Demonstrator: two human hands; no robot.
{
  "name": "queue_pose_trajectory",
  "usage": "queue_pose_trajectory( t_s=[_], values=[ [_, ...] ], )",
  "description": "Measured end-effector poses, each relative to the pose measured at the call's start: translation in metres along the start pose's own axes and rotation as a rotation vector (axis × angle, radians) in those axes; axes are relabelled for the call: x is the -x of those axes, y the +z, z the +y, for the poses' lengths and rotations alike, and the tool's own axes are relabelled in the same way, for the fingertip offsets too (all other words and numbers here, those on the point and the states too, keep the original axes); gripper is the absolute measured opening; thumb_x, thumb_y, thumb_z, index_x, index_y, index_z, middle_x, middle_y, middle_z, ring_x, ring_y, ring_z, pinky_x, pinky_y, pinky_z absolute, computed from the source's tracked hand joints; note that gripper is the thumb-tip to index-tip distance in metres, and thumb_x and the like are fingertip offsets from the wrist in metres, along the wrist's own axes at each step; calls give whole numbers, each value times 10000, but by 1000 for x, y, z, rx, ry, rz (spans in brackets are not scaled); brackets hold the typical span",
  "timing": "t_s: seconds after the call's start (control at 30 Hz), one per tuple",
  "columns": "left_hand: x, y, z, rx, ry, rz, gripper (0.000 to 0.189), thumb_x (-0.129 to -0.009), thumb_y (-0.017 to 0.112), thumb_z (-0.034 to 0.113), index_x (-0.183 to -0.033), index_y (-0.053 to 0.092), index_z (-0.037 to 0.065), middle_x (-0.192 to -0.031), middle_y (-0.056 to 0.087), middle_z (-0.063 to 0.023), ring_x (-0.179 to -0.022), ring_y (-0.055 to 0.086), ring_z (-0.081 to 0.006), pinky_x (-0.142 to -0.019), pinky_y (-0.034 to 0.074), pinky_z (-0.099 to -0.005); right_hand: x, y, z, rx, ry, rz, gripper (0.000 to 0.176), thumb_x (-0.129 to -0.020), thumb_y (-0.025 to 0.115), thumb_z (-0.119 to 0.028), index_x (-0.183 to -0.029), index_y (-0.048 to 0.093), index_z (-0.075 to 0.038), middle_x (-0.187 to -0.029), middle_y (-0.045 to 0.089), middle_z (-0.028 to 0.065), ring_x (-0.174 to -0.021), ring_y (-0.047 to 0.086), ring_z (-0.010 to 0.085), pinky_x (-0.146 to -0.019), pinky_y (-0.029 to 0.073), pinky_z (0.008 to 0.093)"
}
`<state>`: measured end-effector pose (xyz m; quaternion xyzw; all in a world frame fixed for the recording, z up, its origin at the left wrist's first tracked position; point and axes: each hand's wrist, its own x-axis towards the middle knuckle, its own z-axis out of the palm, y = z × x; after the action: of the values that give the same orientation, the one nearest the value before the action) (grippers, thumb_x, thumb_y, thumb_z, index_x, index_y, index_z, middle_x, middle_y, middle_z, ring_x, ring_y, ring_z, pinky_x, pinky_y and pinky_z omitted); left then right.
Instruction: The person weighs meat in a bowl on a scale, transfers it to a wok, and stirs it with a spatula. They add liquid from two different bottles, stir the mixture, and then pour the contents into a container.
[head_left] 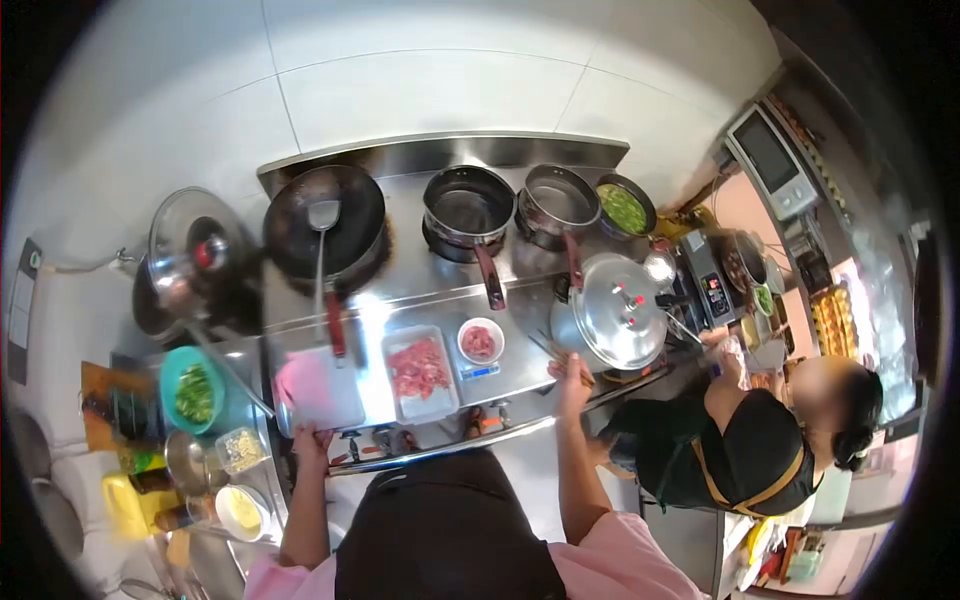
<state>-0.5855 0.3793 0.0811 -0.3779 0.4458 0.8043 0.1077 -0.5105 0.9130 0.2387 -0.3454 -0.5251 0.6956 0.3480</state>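
At the steel worktop (432,302), a pressure cooker (606,322) stands right of a tray (428,408) of meat (418,368), a blurred pink thing (305,378) and a bowl (464,346). The left hand (313,438) is near the pink thing, its grip impossible to tell; the right hand (573,375) grasps chopsticks (545,346) beside the cooker.

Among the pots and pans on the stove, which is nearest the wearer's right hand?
The silver pot with red fittings on its lid, just beyond the right hand. The two dark saucepans, large wok and green-filled pan stand uncovered, farther back.
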Motion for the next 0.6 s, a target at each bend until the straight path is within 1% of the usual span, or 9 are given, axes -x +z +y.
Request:
queue_pose_trajectory(
  t_s=[0.03, 0.13, 0.2, 0.3, 0.4, 0.43, 0.47, 0.57, 0.6],
  values=[
    [18, 11, 13, -1, 6, 24, 331, -938, 529, 95, -1261, 481, 146, -1042, 607, -57, -838, 632, -222, -742, 564, -368, -3, -4, 9, -1, 9, -5, 409, -960, 602, -295, -1127, 611, 79, -915, 651, 129, -780, 656, 206, -715, 569, 326],
    [15, -4, 15, -7, -4, -44, 365, -946, 524, 86, -1293, 461, 179, -1121, 584, -46, -922, 617, -222, -800, 549, -401, -2, -9, 20, -7, 19, 15, 417, -957, 604, -295, -1147, 606, 77, -948, 652, 142, -804, 662, 223, -739, 567, 332],
    [30, -1, 19, -26, -31, -88, 355, -950, 517, 86, -1288, 464, 179, -1135, 582, -51, -931, 617, -224, -799, 547, -404, -1, -8, 26, -19, 11, 21, 417, -956, 605, -294, -1150, 605, 76, -969, 652, 151, -817, 666, 231, -748, 566, 335],
    [70, 19, 25, -28, -38, -135, 328, -959, 498, 80, -1274, 468, 165, -1144, 587, -64, -930, 628, -239, -768, 567, -394, 4, -2, 26, -30, 61, 39, 357, -970, 580, -284, -1122, 600, 38, -981, 653, 122, -862, 658, 208, -788, 544, 326],
    [86, 27, 14, -7, -87, -210, 301, -964, 479, 66, -1255, 472, 144, -1147, 592, -76, -940, 641, -265, -738, 596, -384, -4, -1, 48, -147, 160, 69, 340, -968, 578, -278, -1120, 590, 25, -997, 643, 116, -892, 653, 215, -803, 543, 325],
    [88, 29, 8, 4, -112, -240, 293, -965, 474, 60, -1248, 474, 137, -1149, 593, -79, -946, 644, -274, -731, 606, -382, -11, -1, 58, -245, 212, 90, 329, -966, 578, -273, -1120, 586, 18, -989, 639, 116, -894, 652, 220, -807, 545, 328],
    [102, 39, 7, 44, -115, -265, 282, -966, 458, 42, -1238, 471, 116, -1159, 589, -99, -999, 640, -295, -773, 617, -390, -19, -3, 73, -343, 266, 111, 319, -964, 578, -268, -1119, 581, 12, -980, 636, 116, -895, 651, 226, -810, 547, 330],
    [124, 61, 1, 7, -155, -280, 284, -960, 471, 39, -1234, 471, 112, -1171, 586, -109, -1013, 639, -294, -787, 615, -393, -39, -3, 110, -588, 403, 148, 274, -964, 573, -244, -1104, 565, -9, -970, 626, 114, -904, 643, 239, -830, 555, 343],
    [126, 64, -1, -25, -159, -321, 287, -952, 486, 34, -1229, 471, 108, -1175, 589, -115, -1026, 638, -292, -807, 611, -399, -44, -3, 120, -659, 447, 156, 256, -965, 571, -235, -1097, 560, -16, -968, 622, 113, -908, 639, 243, -838, 557, 348]
  ],
)
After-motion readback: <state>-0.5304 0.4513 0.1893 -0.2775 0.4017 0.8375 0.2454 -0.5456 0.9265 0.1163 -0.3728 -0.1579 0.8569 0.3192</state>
